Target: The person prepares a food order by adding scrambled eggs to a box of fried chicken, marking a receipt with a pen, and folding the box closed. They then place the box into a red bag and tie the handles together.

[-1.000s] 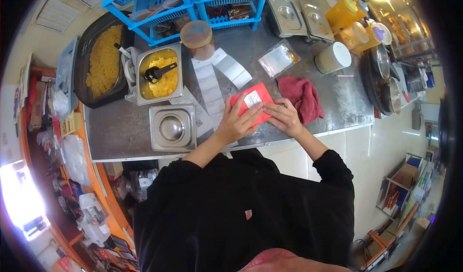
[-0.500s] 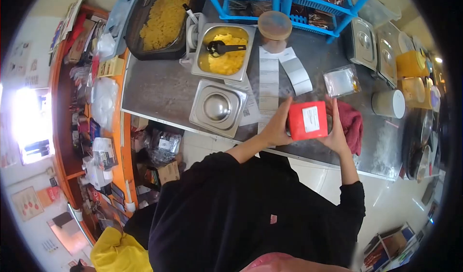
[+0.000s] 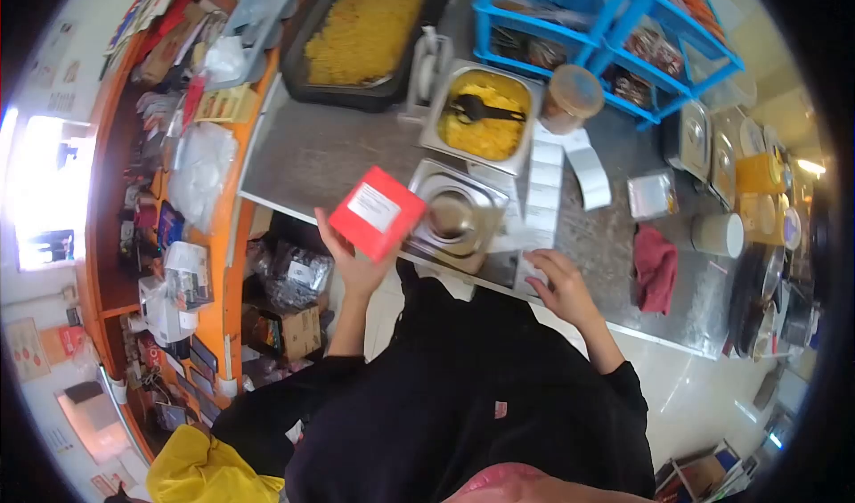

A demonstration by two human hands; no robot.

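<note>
A red box (image 3: pixel 378 213) with a white printed label on its top rests in my left hand (image 3: pixel 358 269), which grips it from below near the table's front edge. My right hand (image 3: pixel 568 291) is at the same edge, palm down and fingers loosely curled, with a gap between thumb and fingers and nothing visible in them. Its fingertips are beside the lower end of a white label strip (image 3: pixel 543 187). Between the two hands lies a steel pan lid (image 3: pixel 427 258), partly behind the box.
Behind the lid stands a steel pan (image 3: pixel 436 133) of yellow food with a black scoop (image 3: pixel 485 109). A black tray (image 3: pixel 312 84) of yellow food, a lidded tub (image 3: pixel 572 98) and blue racks (image 3: pixel 614 53) stand farther back. A maroon cloth (image 3: pixel 655 271) lies at right.
The red box moved left, from between both hands into my left hand alone. My right hand let go and sits left of the cloth. The camera view shifted.
</note>
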